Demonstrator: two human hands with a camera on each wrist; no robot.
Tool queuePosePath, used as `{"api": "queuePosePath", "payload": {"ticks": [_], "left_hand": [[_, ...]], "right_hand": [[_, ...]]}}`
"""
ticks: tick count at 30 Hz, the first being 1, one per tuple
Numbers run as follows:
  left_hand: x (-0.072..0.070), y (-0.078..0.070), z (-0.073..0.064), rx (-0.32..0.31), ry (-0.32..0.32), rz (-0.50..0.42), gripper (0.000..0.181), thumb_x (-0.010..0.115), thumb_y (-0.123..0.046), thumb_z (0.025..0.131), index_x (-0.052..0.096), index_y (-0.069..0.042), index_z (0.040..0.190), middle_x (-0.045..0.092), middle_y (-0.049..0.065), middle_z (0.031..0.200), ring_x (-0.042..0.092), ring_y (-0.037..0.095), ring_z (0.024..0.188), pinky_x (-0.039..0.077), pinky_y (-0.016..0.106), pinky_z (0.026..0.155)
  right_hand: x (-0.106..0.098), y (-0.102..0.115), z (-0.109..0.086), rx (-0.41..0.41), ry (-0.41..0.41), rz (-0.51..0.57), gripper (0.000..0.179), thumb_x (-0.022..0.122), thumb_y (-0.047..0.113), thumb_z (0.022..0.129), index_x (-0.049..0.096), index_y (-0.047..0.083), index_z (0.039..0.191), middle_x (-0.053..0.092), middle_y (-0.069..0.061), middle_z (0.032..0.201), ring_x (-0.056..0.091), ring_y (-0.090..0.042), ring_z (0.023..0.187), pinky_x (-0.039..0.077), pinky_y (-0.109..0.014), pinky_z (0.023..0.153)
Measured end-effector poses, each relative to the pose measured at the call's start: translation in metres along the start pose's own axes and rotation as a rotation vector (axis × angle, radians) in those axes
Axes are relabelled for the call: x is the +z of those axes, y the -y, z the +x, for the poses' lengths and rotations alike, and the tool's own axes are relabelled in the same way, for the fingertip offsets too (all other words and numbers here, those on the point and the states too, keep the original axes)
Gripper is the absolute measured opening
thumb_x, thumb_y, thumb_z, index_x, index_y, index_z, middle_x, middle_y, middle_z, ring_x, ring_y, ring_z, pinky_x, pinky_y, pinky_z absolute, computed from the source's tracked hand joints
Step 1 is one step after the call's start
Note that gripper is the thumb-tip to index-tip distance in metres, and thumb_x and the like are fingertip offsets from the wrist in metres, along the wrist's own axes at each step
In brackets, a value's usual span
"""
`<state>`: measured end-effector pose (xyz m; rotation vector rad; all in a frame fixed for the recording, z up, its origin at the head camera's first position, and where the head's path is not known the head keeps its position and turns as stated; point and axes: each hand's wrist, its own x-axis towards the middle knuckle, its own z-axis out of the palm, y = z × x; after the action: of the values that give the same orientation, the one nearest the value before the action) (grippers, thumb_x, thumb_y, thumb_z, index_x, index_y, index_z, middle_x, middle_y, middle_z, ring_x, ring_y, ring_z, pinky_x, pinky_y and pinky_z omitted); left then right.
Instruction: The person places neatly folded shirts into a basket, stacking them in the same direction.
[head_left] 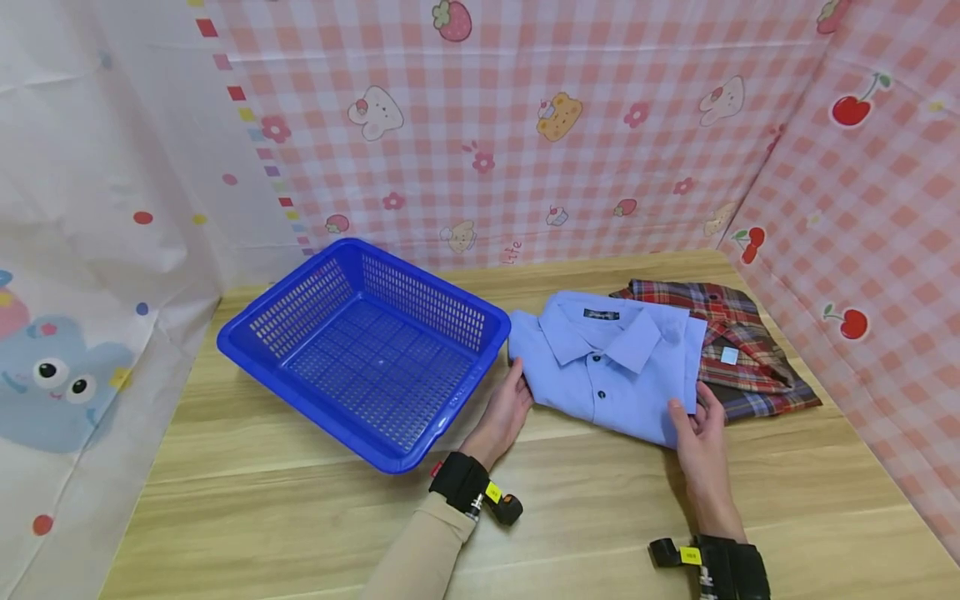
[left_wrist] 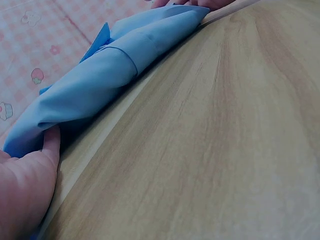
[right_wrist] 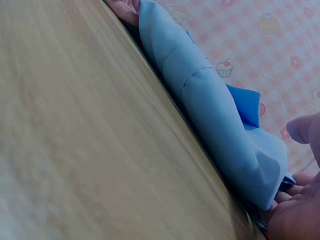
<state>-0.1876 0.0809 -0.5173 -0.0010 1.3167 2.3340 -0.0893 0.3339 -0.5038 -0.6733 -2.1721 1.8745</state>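
A folded light-blue collared shirt [head_left: 637, 396] lies at the right of the wooden table, dark buttons and collar facing up. My left hand [head_left: 507, 415] is at its left edge, fingers fairly straight along the side. In the left wrist view the left thumb [left_wrist: 52, 140] goes in under the fold, its tip hidden. My right hand [head_left: 702, 446] touches the front right corner. The right wrist view shows the right thumb [right_wrist: 302, 129] raised apart from the cloth, with the other fingers [right_wrist: 295, 192] against or under the corner.
A blue plastic basket [head_left: 288, 400] with perforated walls stands left of the shirt, its rim close to the left sleeve side. A red and dark plaid shirt [head_left: 750, 333] lies folded behind and right, partly under the blue one. Patterned cloth walls [head_left: 450, 108] enclose the table.
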Motion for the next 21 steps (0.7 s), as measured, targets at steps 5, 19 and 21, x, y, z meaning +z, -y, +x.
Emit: {"api": "queuePosePath", "payload": {"ticks": [5,19,21], "left_hand": [[0.0,0.0,0.003,0.0,0.009,-0.035,0.07,0.025,-0.035,0.114,-0.005,0.007,0.161,0.003,0.03,0.169,0.006,0.042,0.157,0.011,0.046,0.13],[0.003,0.0,0.011,-0.028,-0.006,-0.047,0.07,0.027,-0.036,0.114,-0.002,0.007,0.161,0.006,0.027,0.17,0.007,0.038,0.158,0.011,0.043,0.13],[0.003,0.0,0.012,-0.023,-0.006,-0.05,0.07,0.027,-0.035,0.114,-0.001,0.006,0.162,0.006,0.026,0.17,0.007,0.037,0.158,0.011,0.043,0.13]], "right_hand": [[0.0,0.0,0.0,-0.006,0.005,0.014,0.073,0.051,0.032,0.109,0.01,0.014,0.166,0.033,-0.021,0.162,0.044,-0.005,0.122,0.036,-0.007,0.09],[0.001,-0.001,-0.001,-0.018,0.007,0.024,0.071,0.05,0.029,0.109,0.01,0.014,0.166,0.036,-0.021,0.16,0.045,-0.004,0.121,0.037,-0.008,0.091],[0.002,-0.001,-0.001,-0.029,0.013,0.021,0.072,0.051,0.027,0.109,0.01,0.012,0.166,0.034,-0.022,0.161,0.044,-0.005,0.124,0.037,-0.007,0.091]]}}
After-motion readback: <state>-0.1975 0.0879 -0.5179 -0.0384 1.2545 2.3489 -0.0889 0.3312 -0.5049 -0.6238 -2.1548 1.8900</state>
